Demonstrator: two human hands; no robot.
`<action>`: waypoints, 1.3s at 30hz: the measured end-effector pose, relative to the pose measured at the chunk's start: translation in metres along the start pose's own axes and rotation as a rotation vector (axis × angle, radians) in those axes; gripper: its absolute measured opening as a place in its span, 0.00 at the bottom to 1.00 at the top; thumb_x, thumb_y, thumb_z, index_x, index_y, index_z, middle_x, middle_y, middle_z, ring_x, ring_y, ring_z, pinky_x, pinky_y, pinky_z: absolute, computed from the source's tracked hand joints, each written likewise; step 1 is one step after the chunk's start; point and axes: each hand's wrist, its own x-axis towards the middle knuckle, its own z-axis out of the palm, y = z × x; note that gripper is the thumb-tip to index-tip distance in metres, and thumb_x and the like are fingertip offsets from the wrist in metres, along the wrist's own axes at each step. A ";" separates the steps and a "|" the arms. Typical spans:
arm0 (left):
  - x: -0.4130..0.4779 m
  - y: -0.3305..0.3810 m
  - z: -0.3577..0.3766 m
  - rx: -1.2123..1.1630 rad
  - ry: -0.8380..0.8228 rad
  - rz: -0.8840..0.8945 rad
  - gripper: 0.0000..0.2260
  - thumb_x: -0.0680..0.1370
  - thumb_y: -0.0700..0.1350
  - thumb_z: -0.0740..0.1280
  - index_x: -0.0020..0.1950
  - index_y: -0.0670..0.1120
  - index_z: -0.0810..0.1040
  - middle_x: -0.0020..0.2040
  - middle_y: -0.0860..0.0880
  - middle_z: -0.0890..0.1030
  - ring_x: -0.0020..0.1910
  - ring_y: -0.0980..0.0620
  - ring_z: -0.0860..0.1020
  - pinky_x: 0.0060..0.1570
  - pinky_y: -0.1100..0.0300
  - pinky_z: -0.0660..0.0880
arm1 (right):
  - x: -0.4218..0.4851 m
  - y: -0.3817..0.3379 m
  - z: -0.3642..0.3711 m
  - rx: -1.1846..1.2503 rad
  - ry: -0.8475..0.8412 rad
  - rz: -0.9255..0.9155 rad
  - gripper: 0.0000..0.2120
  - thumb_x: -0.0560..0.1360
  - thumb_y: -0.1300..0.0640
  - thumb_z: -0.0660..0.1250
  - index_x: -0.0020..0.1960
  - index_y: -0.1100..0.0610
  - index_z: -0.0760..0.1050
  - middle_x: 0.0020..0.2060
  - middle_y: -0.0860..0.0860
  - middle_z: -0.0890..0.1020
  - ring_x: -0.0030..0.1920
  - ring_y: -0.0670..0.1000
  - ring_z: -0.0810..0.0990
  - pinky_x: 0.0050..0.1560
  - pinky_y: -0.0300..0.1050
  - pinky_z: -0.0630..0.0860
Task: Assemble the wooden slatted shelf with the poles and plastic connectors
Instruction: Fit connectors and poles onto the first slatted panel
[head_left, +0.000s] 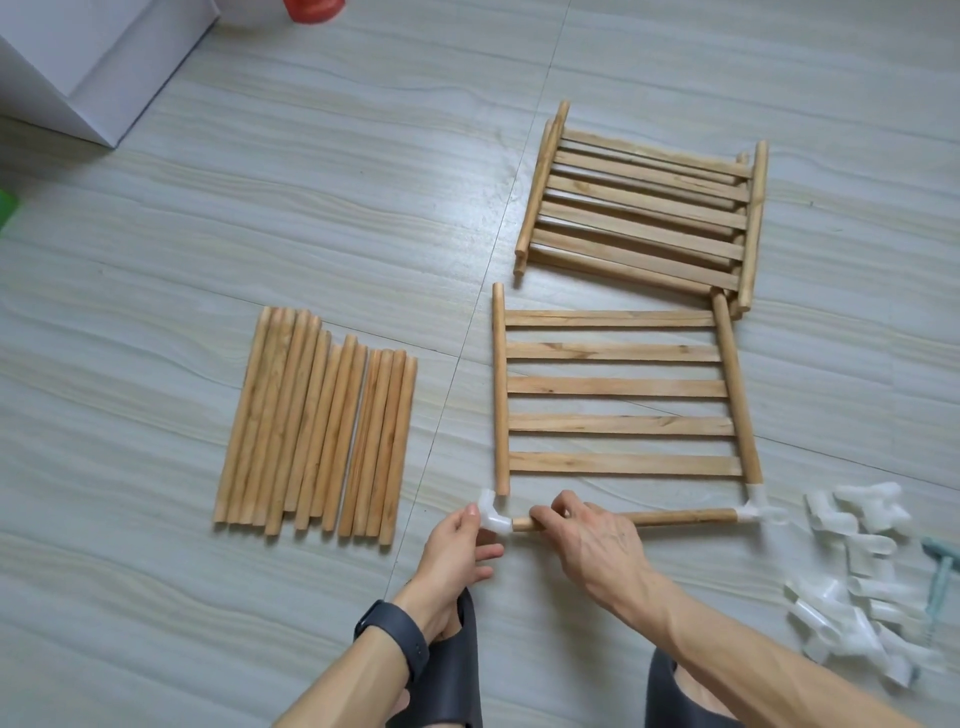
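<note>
Grey floor tiles (260, 218) hold all the parts, with a white box (78, 67) off in the far corner. One flat shelf (618, 387) with five slats lies in front of the person, and more shelves sit in a stack (644, 208) behind it. The left hand (462, 540) pinches a white corner piece (491, 514) at the near left corner of the shelf, with its fingers bent around it. The right hand (587, 540) has its fingers curled tight around the left end of a pole (675, 517) that lies along the near edge. The far end of that pole sits in another corner piece (756, 506) on the right side. The pole tip is right at the hole of the left piece, so the push looks like the job now. If the pole goes in crooked, it could jam or stop partway. A hard shove could slide the whole shelf along the smooth floor, or pop the pole out of the right piece. I cannot tell if the shelf's left side stick is inside the left piece, so that joint could slip too. A finger near the hole might get pinched. Spare poles (317, 421) lie in a row well to the left, and spare white pieces (857, 582) sit in a heap on the right.
</note>
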 end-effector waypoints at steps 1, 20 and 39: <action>-0.001 0.001 0.000 -0.026 -0.007 -0.001 0.14 0.86 0.51 0.56 0.68 0.47 0.71 0.61 0.47 0.78 0.51 0.51 0.83 0.45 0.58 0.78 | 0.001 0.000 -0.001 0.006 0.013 0.003 0.10 0.81 0.54 0.61 0.62 0.45 0.71 0.54 0.50 0.75 0.44 0.57 0.80 0.32 0.48 0.66; -0.010 0.007 0.002 0.080 -0.148 0.039 0.11 0.86 0.52 0.56 0.60 0.49 0.75 0.60 0.49 0.80 0.55 0.53 0.83 0.56 0.56 0.78 | -0.003 -0.005 -0.007 0.229 0.047 -0.006 0.13 0.82 0.49 0.62 0.63 0.50 0.77 0.55 0.52 0.78 0.47 0.59 0.80 0.43 0.53 0.76; 0.013 0.020 -0.016 -0.055 -0.096 -0.083 0.14 0.85 0.51 0.60 0.61 0.44 0.79 0.49 0.43 0.81 0.43 0.49 0.80 0.43 0.58 0.80 | 0.081 -0.012 -0.058 0.310 -0.242 0.165 0.23 0.79 0.40 0.61 0.68 0.53 0.73 0.63 0.54 0.75 0.63 0.58 0.77 0.65 0.51 0.72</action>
